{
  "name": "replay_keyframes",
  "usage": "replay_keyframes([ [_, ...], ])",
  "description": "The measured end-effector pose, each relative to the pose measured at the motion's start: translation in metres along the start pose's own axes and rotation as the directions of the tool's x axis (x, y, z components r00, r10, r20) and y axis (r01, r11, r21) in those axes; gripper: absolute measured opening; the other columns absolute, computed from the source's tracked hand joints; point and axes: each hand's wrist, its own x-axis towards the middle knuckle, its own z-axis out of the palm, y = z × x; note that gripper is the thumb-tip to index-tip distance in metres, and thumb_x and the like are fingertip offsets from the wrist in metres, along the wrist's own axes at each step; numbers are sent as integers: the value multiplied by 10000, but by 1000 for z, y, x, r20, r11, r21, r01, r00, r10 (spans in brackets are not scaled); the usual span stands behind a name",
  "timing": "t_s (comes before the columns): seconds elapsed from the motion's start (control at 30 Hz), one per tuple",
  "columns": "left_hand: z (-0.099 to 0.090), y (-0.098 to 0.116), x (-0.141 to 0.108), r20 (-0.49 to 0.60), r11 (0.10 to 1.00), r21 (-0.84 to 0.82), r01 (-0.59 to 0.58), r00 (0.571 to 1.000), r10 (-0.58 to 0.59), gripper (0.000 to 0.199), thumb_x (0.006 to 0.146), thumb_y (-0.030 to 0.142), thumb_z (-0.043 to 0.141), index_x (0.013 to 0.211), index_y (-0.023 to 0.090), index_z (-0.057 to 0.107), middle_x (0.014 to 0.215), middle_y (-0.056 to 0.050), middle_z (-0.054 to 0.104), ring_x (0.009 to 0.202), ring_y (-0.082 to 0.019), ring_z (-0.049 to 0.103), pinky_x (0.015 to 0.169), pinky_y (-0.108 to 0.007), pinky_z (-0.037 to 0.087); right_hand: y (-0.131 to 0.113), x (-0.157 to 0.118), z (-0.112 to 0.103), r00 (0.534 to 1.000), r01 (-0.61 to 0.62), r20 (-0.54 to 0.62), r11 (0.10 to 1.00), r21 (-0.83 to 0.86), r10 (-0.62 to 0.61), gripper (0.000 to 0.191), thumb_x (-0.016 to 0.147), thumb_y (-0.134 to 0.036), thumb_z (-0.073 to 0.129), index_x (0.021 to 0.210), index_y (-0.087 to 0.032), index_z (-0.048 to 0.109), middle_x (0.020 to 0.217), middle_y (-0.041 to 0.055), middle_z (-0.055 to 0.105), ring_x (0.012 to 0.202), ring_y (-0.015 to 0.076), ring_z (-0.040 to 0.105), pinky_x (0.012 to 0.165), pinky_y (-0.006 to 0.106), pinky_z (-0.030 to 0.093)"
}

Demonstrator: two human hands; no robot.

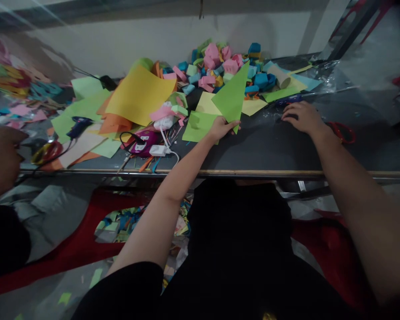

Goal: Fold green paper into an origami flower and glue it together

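A green paper sheet [231, 95] stands tilted above the dark table, its lower edge pinched in my left hand [222, 128]. Behind that hand, another green sheet [197, 126] lies flat beside pale yellow paper [208, 104]. My right hand [300, 116] is over the table at the right, fingers bent and apart, with nothing seen in it. Just beyond its fingers lies a dark blue tool [289, 100], partly hidden. Red-handled scissors [344, 132] rest by my right wrist.
Folded paper pieces [211, 58] are heaped against the wall. Coloured sheets [140, 95], a purple power socket [145, 143] with cables and a glue gun [79, 126] lie left. Another person's hand [2, 160] is at the far left. The table's front edge [260, 172] runs across.
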Motion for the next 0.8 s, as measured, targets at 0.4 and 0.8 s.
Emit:
replay_keyframes([
  [0.4,-1,0,-1,-5,999,31,15,1000,-15,245,909,337,792,824,108,771,810,-99,800,579,-95,671,632,-225,569,-13,4,3,992,-96,92,985,144,83,128,953,-160,499,880,-264,515,1309,116,661,1235,255,548,1183,478,374],
  [0.8,-1,3,-2,3,1000,8,18,1000,-18,234,911,296,788,796,96,754,773,-97,783,604,-107,691,616,-209,568,-39,-5,-8,971,-233,34,904,359,237,76,999,-223,452,942,-264,481,1165,118,767,1050,217,666,1031,402,477],
])
